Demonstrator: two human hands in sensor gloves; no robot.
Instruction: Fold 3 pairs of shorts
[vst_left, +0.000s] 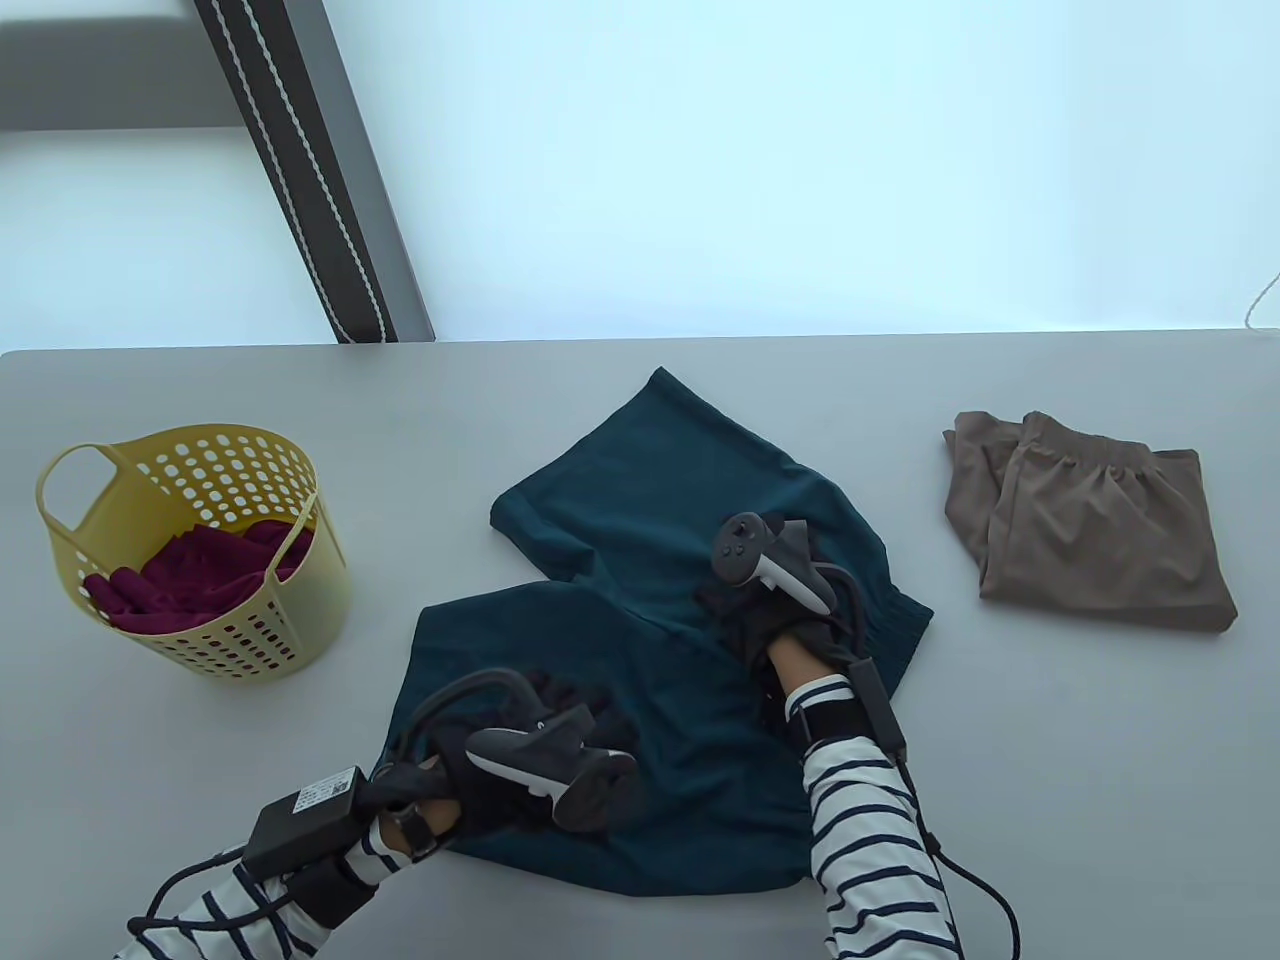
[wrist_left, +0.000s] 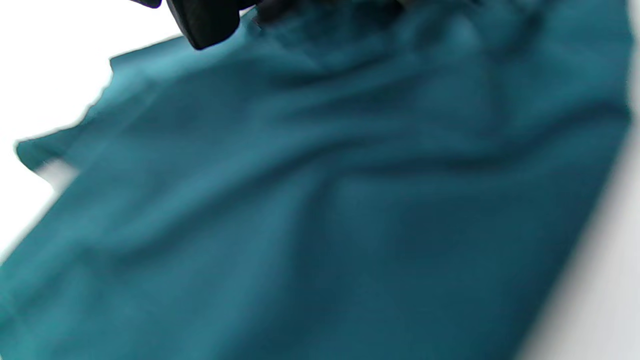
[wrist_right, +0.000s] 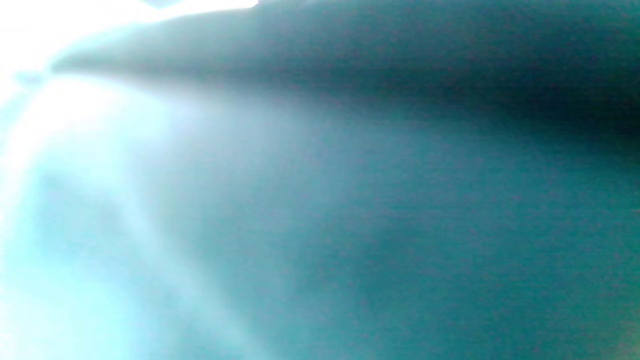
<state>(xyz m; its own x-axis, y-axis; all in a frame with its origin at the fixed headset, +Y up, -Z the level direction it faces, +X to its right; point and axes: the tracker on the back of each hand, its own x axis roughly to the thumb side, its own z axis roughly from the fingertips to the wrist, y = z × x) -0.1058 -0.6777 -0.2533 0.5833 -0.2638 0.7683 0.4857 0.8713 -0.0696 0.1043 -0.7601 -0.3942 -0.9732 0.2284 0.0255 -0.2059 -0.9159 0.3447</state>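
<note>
Table view: both gloved hands rest on the dark teal fabric shorts (vst_left: 650, 520) spread mid-table (vst_left: 1000, 750), left hand (vst_left: 540, 770) low, right hand (vst_left: 770, 600) near the waistband; finger grip impossible to tell.

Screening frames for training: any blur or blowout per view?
Table view: sharp, window behind blown out. Left wrist view: motion-blurred teal shorts, white clipped at left. Right wrist view: too close to the fabric, defocused, heavy glare at left.

No text, brand or number can be read anywhere. The small white label (vst_left: 322, 795) on the black box strapped to the left wrist is too small to make out.
</note>
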